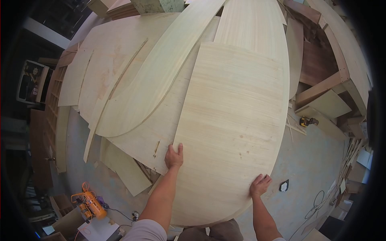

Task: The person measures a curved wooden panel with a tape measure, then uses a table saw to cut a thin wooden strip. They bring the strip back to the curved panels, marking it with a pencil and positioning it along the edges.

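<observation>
A large pale plywood panel (231,116) lies in front of me, its near end rounded. My left hand (174,157) grips its left edge, with the thumb on top and the fingers against the side. Lower down, my right hand (260,186) holds the right edge, fingers bent over the border. Under the panel's far end extends another plywood sheet (251,24), whose curved edge runs along the right side. To the left lies a long curved plywood strip (161,68), on top of a broad plywood sheet (116,44).
An orange air compressor (93,205) stands on the floor at lower left. A yellow and black power tool (308,121) and a small dark-and-white object (284,185) lie to the right. Wooden frames (321,88), wood scraps (348,164) and a cable (315,207) line the right side.
</observation>
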A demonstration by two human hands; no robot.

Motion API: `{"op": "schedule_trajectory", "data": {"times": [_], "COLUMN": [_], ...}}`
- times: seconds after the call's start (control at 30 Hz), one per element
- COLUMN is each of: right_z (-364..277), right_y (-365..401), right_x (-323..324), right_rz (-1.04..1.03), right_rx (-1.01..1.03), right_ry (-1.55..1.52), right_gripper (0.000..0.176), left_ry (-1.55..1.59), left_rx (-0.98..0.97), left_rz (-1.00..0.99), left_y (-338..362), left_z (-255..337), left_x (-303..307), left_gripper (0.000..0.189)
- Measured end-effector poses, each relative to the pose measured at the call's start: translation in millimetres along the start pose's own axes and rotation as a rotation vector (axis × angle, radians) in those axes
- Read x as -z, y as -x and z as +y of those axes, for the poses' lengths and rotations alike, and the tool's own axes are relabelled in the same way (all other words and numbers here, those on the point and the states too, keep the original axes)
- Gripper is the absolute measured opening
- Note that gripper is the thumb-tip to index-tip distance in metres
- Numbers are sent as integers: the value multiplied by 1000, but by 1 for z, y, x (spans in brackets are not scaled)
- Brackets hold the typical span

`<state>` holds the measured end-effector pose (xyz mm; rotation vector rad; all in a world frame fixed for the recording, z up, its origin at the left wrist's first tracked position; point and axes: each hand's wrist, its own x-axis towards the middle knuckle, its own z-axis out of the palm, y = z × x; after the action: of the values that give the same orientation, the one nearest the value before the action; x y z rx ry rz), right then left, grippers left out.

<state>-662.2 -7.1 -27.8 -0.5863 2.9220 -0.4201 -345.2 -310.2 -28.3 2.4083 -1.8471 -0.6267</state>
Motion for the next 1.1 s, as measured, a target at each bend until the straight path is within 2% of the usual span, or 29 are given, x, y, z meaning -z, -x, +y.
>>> {"op": "schedule_trajectory", "data": {"times": [0.23,0.6,0.7,0.73,0.77,0.83,0.9,0.97,1.1], "right_z": [0,8,-7,-8,-10,-58,-108,-161,-208], "right_y": [0,0,5,1,2,0,7,22,51], "right_x": [-3,-8,-5,-9,-19,-16,-28,-42,-70], "right_rz": [29,54,203,291,253,189,36,16,27], "right_rx": [6,21,30,139,175,225,471,650,645], "right_ry": [13,18,52,-8,-62,-151,-215,-202,-61], "right_gripper": [45,49,48,45,44,42,36,29,26], "left_ry": [26,52,88,93,97,108,118,132,154], "left_rx": [-53,-45,-69,-82,-60,-36,-66,-69,-47], "left_rz": [55,-14,-3,7,-11,-70,-61,-61,-90], "left_y": [0,0,-1,-1,-2,3,4,2,-5], "left_z": [-4,4,-1,-3,-6,2,0,-3,-3], "left_x": [-5,11,5,6,6,19,17,17,12], "left_gripper": [63,63,62,62,62,62,62,63,65]}}
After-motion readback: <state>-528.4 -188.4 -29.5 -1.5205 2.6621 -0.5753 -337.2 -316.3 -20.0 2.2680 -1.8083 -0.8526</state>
